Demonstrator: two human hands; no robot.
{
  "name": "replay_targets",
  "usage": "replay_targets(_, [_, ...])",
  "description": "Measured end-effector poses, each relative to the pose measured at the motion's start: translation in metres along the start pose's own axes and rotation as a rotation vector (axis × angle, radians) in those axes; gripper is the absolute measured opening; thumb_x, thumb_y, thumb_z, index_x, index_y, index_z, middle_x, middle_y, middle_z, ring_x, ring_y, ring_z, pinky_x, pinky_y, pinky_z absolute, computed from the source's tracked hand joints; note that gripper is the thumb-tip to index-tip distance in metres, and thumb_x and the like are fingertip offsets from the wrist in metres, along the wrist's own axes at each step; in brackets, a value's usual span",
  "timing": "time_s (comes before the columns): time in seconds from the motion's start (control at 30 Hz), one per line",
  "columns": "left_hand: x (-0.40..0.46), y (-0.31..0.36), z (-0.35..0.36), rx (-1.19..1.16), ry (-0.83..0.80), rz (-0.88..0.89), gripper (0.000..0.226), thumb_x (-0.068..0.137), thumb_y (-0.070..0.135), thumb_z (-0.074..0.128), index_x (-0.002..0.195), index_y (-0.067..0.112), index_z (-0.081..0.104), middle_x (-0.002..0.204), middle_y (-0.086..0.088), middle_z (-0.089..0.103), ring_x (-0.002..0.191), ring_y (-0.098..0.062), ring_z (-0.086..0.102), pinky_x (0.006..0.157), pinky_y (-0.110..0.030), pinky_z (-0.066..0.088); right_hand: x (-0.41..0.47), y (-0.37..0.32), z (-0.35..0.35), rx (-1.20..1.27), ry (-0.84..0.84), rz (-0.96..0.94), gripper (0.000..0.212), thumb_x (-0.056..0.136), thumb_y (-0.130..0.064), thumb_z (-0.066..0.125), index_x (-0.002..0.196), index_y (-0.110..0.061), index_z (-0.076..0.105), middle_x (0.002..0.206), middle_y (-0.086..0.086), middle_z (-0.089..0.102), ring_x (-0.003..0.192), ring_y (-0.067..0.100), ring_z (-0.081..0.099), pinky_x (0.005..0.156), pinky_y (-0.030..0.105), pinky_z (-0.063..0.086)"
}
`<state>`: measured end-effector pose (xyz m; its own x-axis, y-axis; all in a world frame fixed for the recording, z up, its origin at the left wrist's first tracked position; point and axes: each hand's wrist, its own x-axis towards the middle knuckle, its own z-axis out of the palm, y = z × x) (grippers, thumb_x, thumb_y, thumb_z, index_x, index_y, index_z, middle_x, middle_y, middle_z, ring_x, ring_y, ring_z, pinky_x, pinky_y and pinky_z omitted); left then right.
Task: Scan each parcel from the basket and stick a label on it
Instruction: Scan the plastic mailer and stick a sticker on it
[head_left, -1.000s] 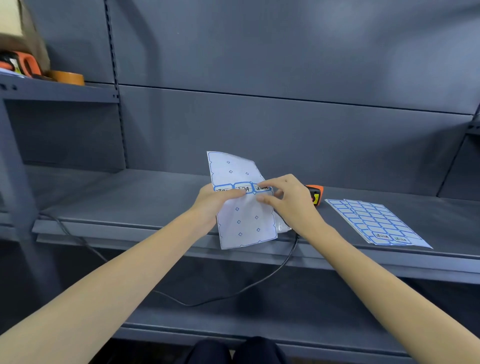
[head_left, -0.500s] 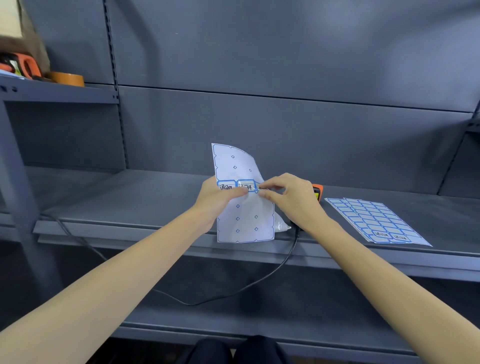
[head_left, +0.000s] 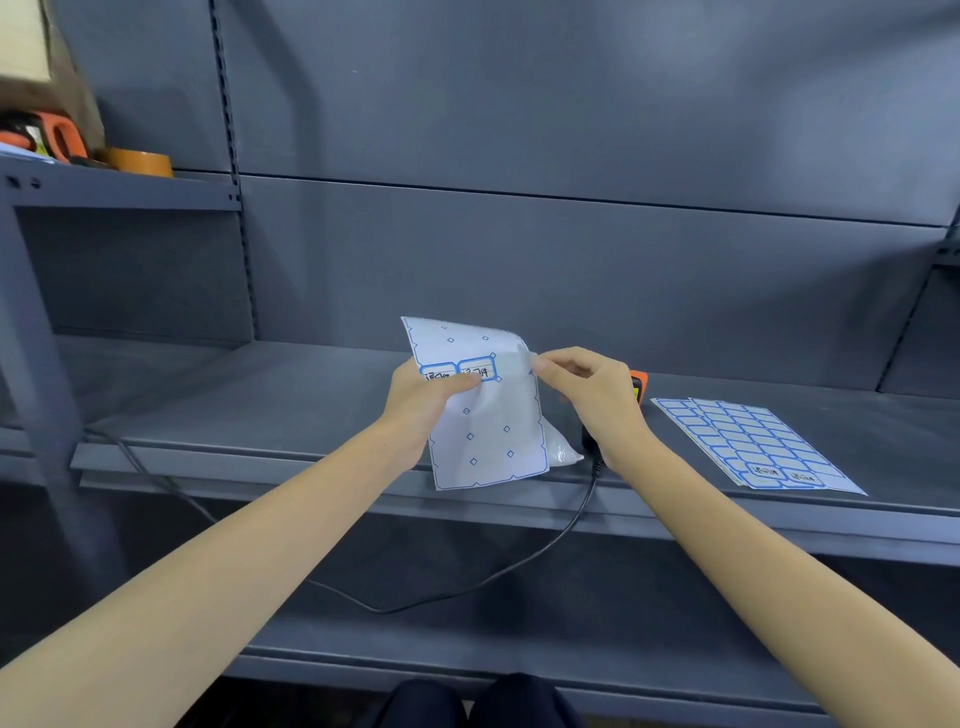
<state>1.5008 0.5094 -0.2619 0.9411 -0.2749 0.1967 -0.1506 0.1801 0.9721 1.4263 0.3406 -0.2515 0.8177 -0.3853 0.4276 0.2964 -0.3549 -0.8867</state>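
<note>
Much of what you are working around is hidden: the scanner (head_left: 637, 385) shows only as an orange-and-black sliver behind your right hand (head_left: 589, 397), and the white parcel (head_left: 562, 451) peeks out as a crinkled corner from under the label sheet (head_left: 488, 426), so you cannot tell its shape or which way it lies. Your left hand (head_left: 423, 402) grips the sheet at its left edge, thumb pressed just under the row of two blue-bordered labels (head_left: 476, 369); the writing on them is too small to read. Your right hand pinches a label (head_left: 522, 364) at the sheet's upper right, thumb and forefinger closed on it — the piece looks pale and half translucent, and whether it is fully free of the backing cannot be told. The sheet stands nearly upright above the front of the grey shelf (head_left: 260, 410), its long axis running top to bottom with a slight lean to the left at the top, the printed face toward you and the top edge curling back. A second label sheet (head_left: 748, 441) lies flat on the shelf to your right, well apart from the hands, its long axis running away from you and leftward. A black cable (head_left: 467, 592) drops off the shelf edge below your right wrist. On the upper left shelf a tape roll (head_left: 136, 162) and an orange tool (head_left: 49, 137) are partly cut off by the frame.
</note>
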Motion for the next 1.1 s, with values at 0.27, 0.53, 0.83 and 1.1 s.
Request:
replay_targets(0.27, [0.003, 0.0, -0.022, -0.037, 0.091, -0.013, 0.029, 0.081, -0.002, 0.066, 0.106, 0.011, 0.061, 0.102, -0.006, 0.07, 0.088, -0.025, 0.065, 0.074, -0.031, 0.051, 0.009, 0.002, -0.001, 0.635, 0.059, 0.377, 0.006, 0.089, -0.012, 0.065, 0.094, -0.009, 0.068, 0.096, 0.005, 0.07, 0.081, 0.015, 0.062, 0.072, 0.021, 0.049])
replay_targets(0.53, [-0.002, 0.002, -0.074, -0.064, 0.219, -0.058, 0.023, 0.08, 0.004, 0.071, 0.102, 0.012, 0.067, 0.093, -0.001, 0.07, 0.075, -0.02, 0.064, 0.062, -0.027, 0.05, 0.024, 0.014, 0.003, -0.149, 0.071, 0.057, 0.009, 0.089, -0.019, 0.061, 0.083, -0.015, 0.068, 0.082, -0.003, 0.069, 0.078, 0.012, 0.064, 0.077, 0.023, 0.053])
replay_targets(0.83, [-0.004, 0.0, -0.083, -0.078, 0.212, -0.063, 0.017, 0.081, 0.005, 0.071, 0.091, 0.018, 0.067, 0.086, 0.002, 0.069, 0.07, -0.018, 0.064, 0.06, -0.026, 0.049, 0.032, 0.025, 0.032, -0.865, -0.251, -0.225, 0.01, 0.087, -0.016, 0.052, 0.084, -0.014, 0.061, 0.087, 0.0, 0.067, 0.082, 0.021, 0.062, 0.078, 0.039, 0.053])
replay_targets(1.1, [-0.004, -0.003, -0.085, -0.106, 0.202, -0.07, 0.016, 0.081, 0.006, 0.071, 0.092, 0.016, 0.067, 0.088, -0.001, 0.069, 0.074, -0.021, 0.064, 0.067, -0.029, 0.051, 0.034, 0.019, 0.028, -0.886, -0.491, -0.124, 0.017, 0.092, -0.024, 0.055, 0.092, -0.013, 0.069, 0.078, -0.007, 0.062, 0.081, 0.016, 0.055, 0.067, 0.023, 0.045])
